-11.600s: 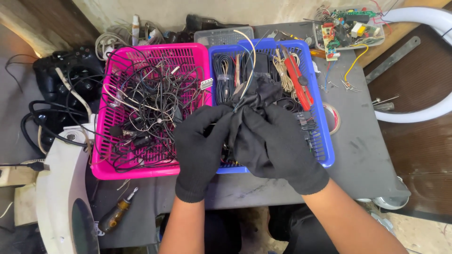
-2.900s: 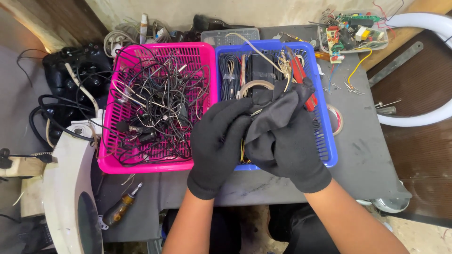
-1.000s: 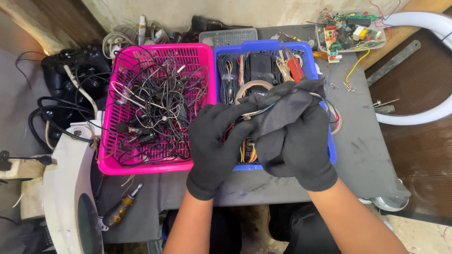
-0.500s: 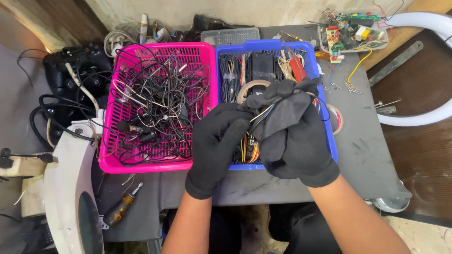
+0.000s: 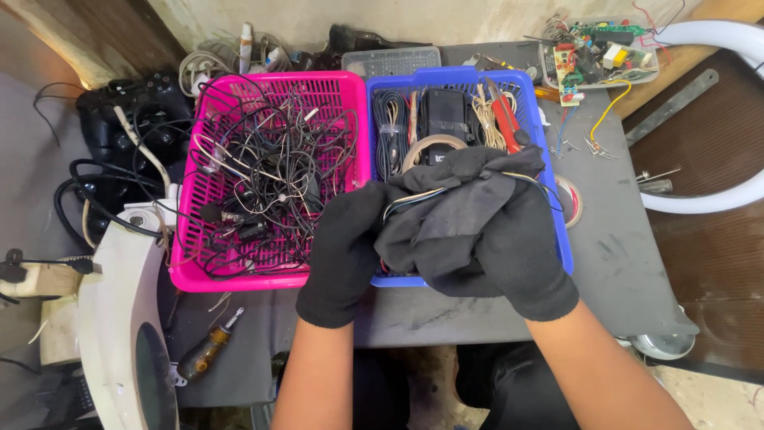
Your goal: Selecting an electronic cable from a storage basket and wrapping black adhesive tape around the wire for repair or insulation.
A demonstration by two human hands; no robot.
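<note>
A bundle of thin wires (image 5: 414,199), pale and dark strands together, sits wrapped in a black cloth (image 5: 458,219) held over the near edge of the blue basket (image 5: 561,239). Right hand (image 5: 509,255), black-gloved, is closed around the cloth from the right and below, fingers curled and pressed into the fabric. Left hand (image 5: 346,247), also gloved, pinches the wire ends where they leave the cloth on its left side, thumb and fingers pressed together on the strands. A yellowish strand trails over the far right corner of the cloth. Step in hand, as judged: wiping or drawing the wires through the cloth, mid-stroke. The next move would call for a steady clamp with the right hand while the left pulls the strands leftward, slack kept clear of the basket contents. Blue basket holds coiled cables, a roll of tape (image 5: 434,147), a dark box and red-handled pliers (image 5: 505,119) toward the far side. Touching it on the left, a pink basket (image 5: 191,275) full of tangled black leads. Near left on the grey table (image 5: 621,263), a screwdriver (image 5: 208,350) with a dark and amber handle; a white appliance casing (image 5: 119,334) beside it. Far right, a clear tray of circuit boards (image 5: 597,52) and loose coloured wires. Far left, a black game controller (image 5: 131,103) among cables.
</note>
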